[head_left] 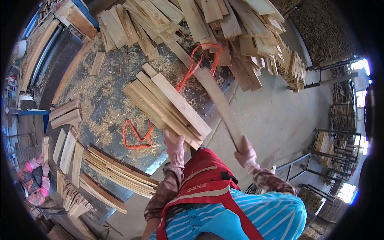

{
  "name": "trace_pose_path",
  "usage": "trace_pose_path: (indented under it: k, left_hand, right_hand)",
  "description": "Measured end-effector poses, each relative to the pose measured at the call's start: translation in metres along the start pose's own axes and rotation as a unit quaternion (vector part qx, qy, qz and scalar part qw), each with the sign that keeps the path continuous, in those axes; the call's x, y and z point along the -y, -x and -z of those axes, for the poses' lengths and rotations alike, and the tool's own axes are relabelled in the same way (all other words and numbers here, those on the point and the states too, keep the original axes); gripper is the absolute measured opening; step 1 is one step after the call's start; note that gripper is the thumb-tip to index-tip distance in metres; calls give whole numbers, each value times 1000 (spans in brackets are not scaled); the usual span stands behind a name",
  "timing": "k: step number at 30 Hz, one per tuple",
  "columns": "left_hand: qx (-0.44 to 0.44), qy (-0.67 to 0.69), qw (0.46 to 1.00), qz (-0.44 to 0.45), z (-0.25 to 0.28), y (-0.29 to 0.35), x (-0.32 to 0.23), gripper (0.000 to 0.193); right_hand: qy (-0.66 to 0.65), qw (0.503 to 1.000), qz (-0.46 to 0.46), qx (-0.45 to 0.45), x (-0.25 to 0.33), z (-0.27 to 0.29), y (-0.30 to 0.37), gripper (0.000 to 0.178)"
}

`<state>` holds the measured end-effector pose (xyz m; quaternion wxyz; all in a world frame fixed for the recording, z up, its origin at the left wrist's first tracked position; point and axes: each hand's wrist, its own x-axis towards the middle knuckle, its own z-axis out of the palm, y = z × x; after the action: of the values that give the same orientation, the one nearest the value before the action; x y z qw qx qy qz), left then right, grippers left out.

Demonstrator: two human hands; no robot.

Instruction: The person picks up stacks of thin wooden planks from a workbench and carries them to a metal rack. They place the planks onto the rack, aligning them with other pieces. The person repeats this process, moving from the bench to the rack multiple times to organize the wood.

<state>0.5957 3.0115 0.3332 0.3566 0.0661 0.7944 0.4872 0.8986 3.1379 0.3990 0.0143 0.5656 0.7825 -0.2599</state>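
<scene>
Both my hands wear pale pink gloves. My right hand point(245, 154) is closed round the near end of a long wooden board point(218, 98). This board slants up and to the left, blurred by motion, its far end near the orange strap point(216, 50). My left hand point(174, 147) grips the near end of a small stack of wooden boards point(172, 106); part of its fingers is hidden against the wood. The stack lies slanted on the sawdust-strewn metal table, its top board pale and set over to the right.
A large heap of loose boards point(240, 24) covers the far side. Another orange strap point(138, 136) lies left of the stack. More boards point(116, 170) are piled at the near left. At the far left a person in pink point(34, 180) holds a board. Metal racks point(300, 164) stand right.
</scene>
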Motion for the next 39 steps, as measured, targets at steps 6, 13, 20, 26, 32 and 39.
trace_pose_path:
  k: [6, 13, 20, 26, 32, 39]
  left_hand:
    - [-92, -33, 988, 115, -38, -15, 12, 109]
    - [-151, 4, 970, 191, -39, -31, 16, 113]
    - [-183, -8, 957, 226, -37, -33, 6, 110]
    - [-199, -16, 946, 254, -32, -38, -7, 103]
    - [-195, 103, 959, 180, -39, -52, 65, 96]
    - [-159, -43, 966, 197, -32, -32, -32, 93]
  right_hand:
    - [-12, 995, -98, 26, -74, -2, -51, 92]
    - [55, 998, 31, 21, -45, -12, -208, 76]
    - [67, 975, 209, -47, 39, -25, -277, 60]
    - [1, 950, 312, 3, 113, -58, -233, 67]
    - [-74, 953, 288, 65, 135, -86, -197, 62]
    - [151, 984, 92, 17, 98, -59, -264, 82]
